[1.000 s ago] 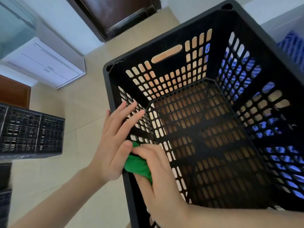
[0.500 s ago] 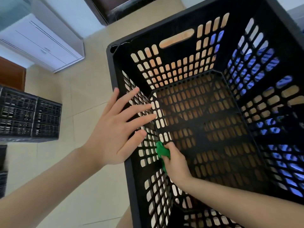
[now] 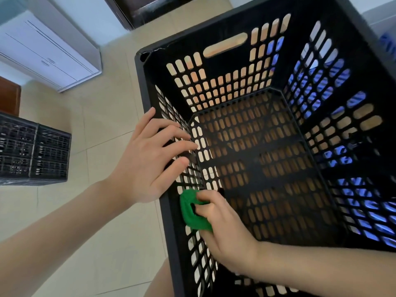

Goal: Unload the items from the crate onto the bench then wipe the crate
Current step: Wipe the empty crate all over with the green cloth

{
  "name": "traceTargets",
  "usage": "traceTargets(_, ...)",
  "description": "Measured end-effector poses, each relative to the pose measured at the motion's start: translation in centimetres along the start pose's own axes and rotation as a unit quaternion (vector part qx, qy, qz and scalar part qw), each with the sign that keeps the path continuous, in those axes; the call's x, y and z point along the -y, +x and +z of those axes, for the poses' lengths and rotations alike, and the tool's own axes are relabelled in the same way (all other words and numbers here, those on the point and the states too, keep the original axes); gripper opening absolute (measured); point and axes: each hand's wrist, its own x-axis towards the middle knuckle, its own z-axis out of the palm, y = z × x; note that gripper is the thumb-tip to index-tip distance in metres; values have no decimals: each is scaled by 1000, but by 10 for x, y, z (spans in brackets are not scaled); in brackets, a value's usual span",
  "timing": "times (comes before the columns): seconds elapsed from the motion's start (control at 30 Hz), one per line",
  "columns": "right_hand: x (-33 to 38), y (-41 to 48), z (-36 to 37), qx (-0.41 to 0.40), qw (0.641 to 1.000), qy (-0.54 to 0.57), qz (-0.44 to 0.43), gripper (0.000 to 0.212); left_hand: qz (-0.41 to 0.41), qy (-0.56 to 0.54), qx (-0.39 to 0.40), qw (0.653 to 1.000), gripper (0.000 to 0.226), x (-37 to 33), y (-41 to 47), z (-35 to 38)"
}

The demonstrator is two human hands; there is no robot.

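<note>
The right hand [image 3: 222,230] reaches inside the black crate [image 3: 184,45], fingers curled around a bunched green cloth [image 3: 190,213] and holding it against the inner side of the left wall, at about 7 o'clock. The left hand [image 3: 150,159] lies just above it at 9 o'clock, fingers straight and spread over the rim and onto the same wall. The crate fills the view's right side and nothing lies inside it. On the tiled floor [image 3: 102,125], a second black crate [image 3: 34,155] stands at 9 o'clock and a white cabinet [image 3: 49,50] at 10 o'clock.
</note>
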Motion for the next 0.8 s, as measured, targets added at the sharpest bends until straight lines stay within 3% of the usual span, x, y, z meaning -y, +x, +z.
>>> traceTargets(0.07, -21, -5, 9, 29, 998, -37, 38, 24, -2, 0, 0, 1000, 47, 1, 0, 0)
traceTargets(0.17, -45, -13, 25, 49, 988, -6, 147, 25, -5, 0, -1, 1000, 47, 0, 0, 1)
traceTargets(0.23, -58, -14, 34, 48, 975, 8, 218, 34, -7, 0, -3, 1000, 47, 0, 1, 2)
traceTargets(0.33, -72, -10, 43, 46, 948, 18, 315, 29, -9, 0, -3, 1000, 47, 1, 0, 2)
traceTargets(0.43, -66, -2, 41, 39, 933, 27, 356, 25, -10, 4, -6, 1000, 47, 1, 1, 2)
traceTargets(0.53, -31, -3, 25, 19, 946, 75, 316, 30, -9, 8, -4, 1000, 48, 2, 0, 3)
traceTargets(0.7, 39, -7, -9, 15, 989, 130, 70, 31, -2, 14, -5, 1000, 49, 4, 0, 4)
traceTargets(0.8, 33, -12, -15, 42, 995, 82, -30, 34, 0, 15, -7, 1000, 49, 4, 0, 4)
